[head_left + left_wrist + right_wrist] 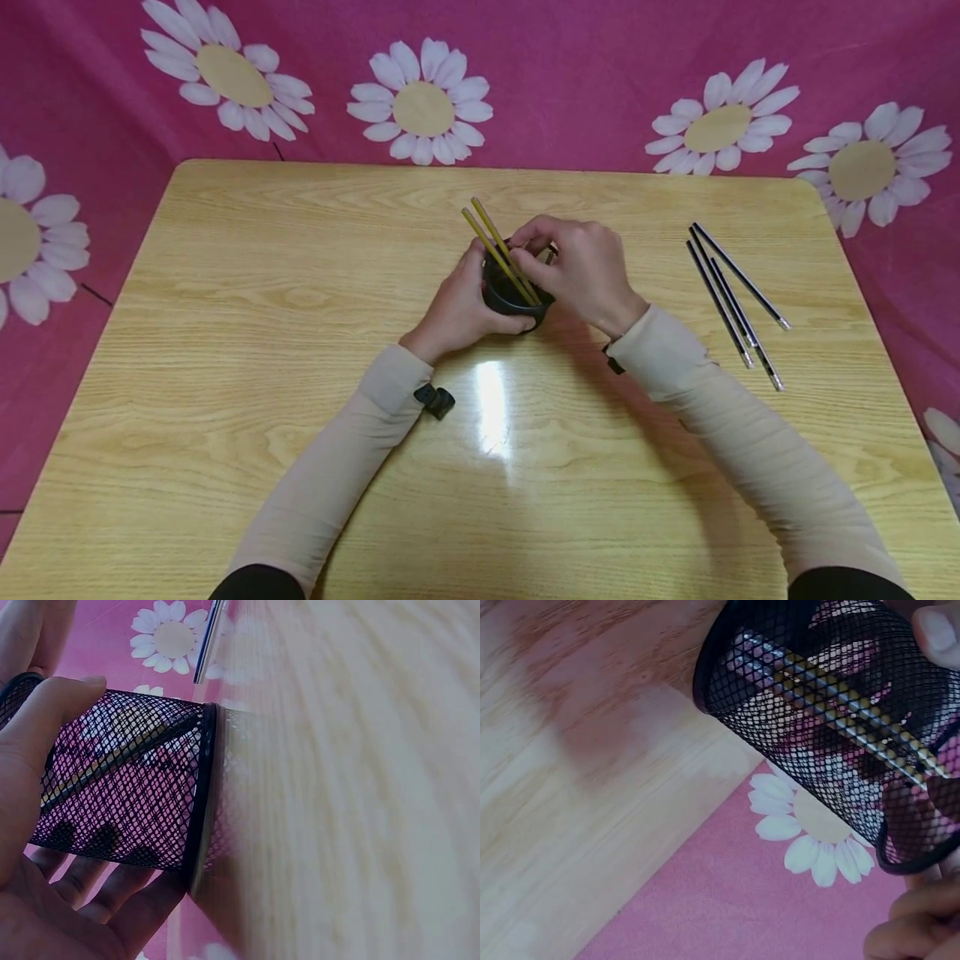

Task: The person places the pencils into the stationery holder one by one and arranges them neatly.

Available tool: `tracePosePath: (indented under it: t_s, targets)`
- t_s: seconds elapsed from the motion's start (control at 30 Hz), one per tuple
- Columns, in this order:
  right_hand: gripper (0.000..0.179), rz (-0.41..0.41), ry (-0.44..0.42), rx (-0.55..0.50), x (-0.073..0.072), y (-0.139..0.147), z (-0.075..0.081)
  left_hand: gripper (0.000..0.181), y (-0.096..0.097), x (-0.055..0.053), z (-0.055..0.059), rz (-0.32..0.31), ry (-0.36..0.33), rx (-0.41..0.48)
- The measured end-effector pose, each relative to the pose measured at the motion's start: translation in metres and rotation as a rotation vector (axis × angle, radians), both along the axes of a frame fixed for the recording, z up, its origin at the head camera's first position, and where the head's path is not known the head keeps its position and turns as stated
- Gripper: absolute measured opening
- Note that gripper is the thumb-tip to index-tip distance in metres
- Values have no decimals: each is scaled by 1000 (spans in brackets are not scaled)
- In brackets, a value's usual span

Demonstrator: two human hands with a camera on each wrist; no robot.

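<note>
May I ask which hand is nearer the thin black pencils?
Right: the right hand is left of the pencils; the left hand, holding the black mesh cup, is farther left.

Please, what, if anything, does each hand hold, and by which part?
The left hand holds the black mesh cup around its side wall. The right hand is at the cup's mouth, beside the yellow pencils; whether it grips one cannot be told.
</note>
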State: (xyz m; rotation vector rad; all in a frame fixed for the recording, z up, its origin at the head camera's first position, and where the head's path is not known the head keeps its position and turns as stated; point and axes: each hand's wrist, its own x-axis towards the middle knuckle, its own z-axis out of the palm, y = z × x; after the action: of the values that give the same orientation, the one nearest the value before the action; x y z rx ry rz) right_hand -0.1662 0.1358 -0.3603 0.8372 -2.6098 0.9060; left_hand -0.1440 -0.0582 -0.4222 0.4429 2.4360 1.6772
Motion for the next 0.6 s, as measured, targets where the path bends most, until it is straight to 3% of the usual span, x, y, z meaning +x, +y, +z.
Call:
tracePosePath:
  t_s: [0.27,0.37,0.5,0.6]
  targets:
    - [12,-40,88,-42,1,15,9,105,-2,-2,-5,7,-18,-12]
    - [12,-66,96,-31,1,25,10,108,-4,-6,-13,8,-28,6]
    - [10,-115,92,-9,4,43,9,105,-1,-5,-10,6,-14,4]
    - [10,-145,80,12,6,55,6,100,0,0,0,12,-8,-12]
